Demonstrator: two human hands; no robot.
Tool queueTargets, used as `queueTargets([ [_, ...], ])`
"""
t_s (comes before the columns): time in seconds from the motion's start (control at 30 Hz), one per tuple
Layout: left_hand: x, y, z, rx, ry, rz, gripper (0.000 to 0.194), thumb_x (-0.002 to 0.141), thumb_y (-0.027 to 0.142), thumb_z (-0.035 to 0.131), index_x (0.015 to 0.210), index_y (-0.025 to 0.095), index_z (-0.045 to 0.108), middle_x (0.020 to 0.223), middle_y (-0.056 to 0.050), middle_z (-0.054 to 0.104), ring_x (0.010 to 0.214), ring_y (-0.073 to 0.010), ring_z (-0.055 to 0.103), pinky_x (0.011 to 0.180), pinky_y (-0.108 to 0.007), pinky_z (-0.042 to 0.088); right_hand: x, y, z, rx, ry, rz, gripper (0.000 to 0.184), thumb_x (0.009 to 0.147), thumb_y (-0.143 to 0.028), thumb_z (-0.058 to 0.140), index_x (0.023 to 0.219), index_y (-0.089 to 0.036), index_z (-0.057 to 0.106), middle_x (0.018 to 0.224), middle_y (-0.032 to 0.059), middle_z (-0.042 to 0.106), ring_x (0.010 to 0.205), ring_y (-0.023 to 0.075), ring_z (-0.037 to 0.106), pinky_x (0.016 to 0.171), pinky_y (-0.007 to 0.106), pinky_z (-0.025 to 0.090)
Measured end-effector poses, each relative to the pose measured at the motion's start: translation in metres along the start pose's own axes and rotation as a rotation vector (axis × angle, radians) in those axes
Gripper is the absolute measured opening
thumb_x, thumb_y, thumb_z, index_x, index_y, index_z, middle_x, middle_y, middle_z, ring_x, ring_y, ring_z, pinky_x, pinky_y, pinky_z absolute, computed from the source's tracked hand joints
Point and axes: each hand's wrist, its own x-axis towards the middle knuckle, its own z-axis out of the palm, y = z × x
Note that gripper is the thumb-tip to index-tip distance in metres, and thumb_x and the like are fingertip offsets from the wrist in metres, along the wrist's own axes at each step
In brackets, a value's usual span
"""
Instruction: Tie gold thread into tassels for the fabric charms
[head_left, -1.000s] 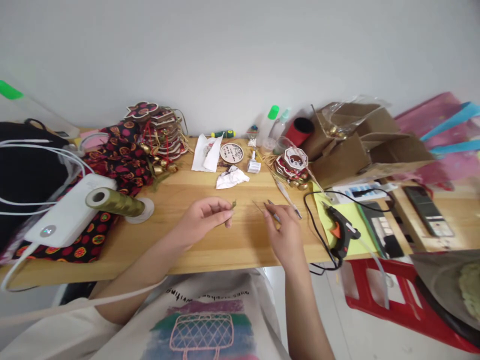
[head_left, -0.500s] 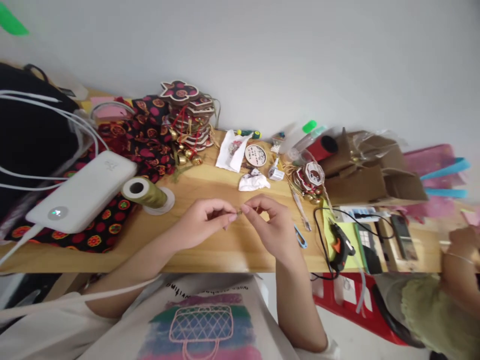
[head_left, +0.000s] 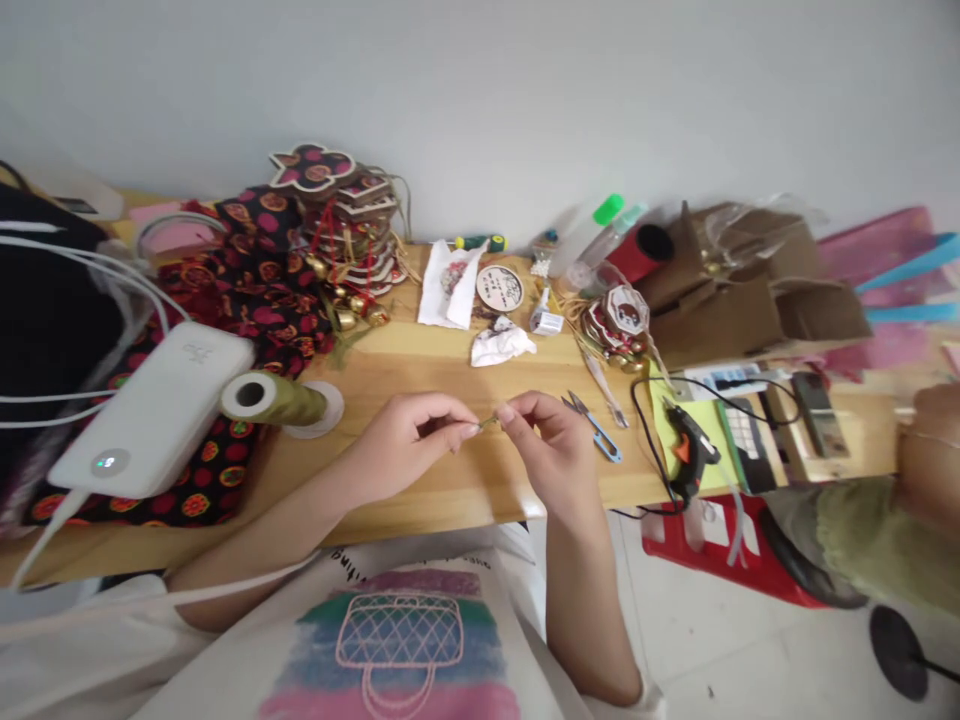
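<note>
Olive-green strand [head_left: 487, 421], thin and short, runs across the small gap between the two hands, above the near middle of the wooden table [head_left: 382, 365]. The left hand [head_left: 420, 440] pinches one end, thumb against forefinger; the right hand [head_left: 556, 445] has its thumb and forefinger closed on the other. What the curled fingers may cover, I cannot tell.

With the strand as the clock's centre, blue-handled snips [head_left: 594, 428] lie at three o'clock, just beside the right hand, and a glue gun [head_left: 691, 455] is farther out that way. At nine o'clock are a tilted spool [head_left: 289, 405] of olive thread and, beyond it, a white power bank [head_left: 154, 405]. Crumpled tissue [head_left: 501, 343] sits at twelve, with a round disc [head_left: 499, 289] behind it. Patterned charms [head_left: 360, 205] are piled towards eleven, gold bells [head_left: 349, 312] hanging among them; an octagonal charm [head_left: 627, 311] tops another stack at two.
</note>
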Motion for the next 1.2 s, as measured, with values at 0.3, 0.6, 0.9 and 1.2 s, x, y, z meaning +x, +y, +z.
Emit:
queueTargets([
  [0.3, 0.012, 0.009, 0.064, 0.262, -0.04, 0.23, 0.022, 0.09, 0.018, 0.056, 0.095, 0.018, 0.077, 0.073, -0.002, 0.072, 0.064, -0.0112, 0.062, 0.063, -0.021, 0.047, -0.014, 0.042, -0.059, 0.066, 0.036, 0.028, 0.024, 0.079, -0.041, 0.063, 0.068, -0.02, 0.064, 0.061, -0.001, 0.059, 0.06, 0.0122, 0.048, 0.06, 0.026, 0.041],
  [0.6, 0.033, 0.003, 0.082, 0.186, -0.021, -0.143, 0.025, 0.084, 0.032, 0.056, 0.093, 0.016, 0.074, 0.069, -0.002, 0.069, 0.061, -0.0131, 0.058, 0.058, -0.023, 0.046, 0.029, 0.061, -0.083, -0.08, -0.245, 0.053, 0.028, 0.08, -0.041, 0.056, 0.067, -0.017, 0.064, 0.058, -0.0023, 0.056, 0.053, 0.0099, 0.043, 0.052, 0.024, 0.036],
  [0.9, -0.02, -0.022, 0.073, 0.061, -0.024, -0.451, 0.034, 0.079, 0.047, 0.058, 0.08, 0.014, 0.067, 0.061, 0.0, 0.062, 0.049, -0.0102, 0.05, 0.046, -0.021, 0.04, 0.068, 0.044, -0.037, -0.623, -0.635, 0.056, 0.025, 0.09, -0.033, 0.066, 0.075, -0.013, 0.062, 0.072, -0.0031, 0.062, 0.065, 0.0114, 0.06, 0.063, 0.026, 0.051],
  [1.2, -0.076, -0.025, 0.025, 0.209, -0.41, -0.39, 0.031, 0.079, 0.04, 0.059, 0.066, 0.013, 0.068, 0.057, -0.002, 0.064, 0.046, -0.0098, 0.052, 0.047, -0.019, 0.039, 0.073, -0.003, 0.022, -0.892, -0.606, 0.064, 0.03, 0.093, -0.035, 0.063, 0.115, -0.015, 0.063, 0.117, 0.0084, 0.065, 0.103, 0.0211, 0.065, 0.088, 0.042, 0.056],
])
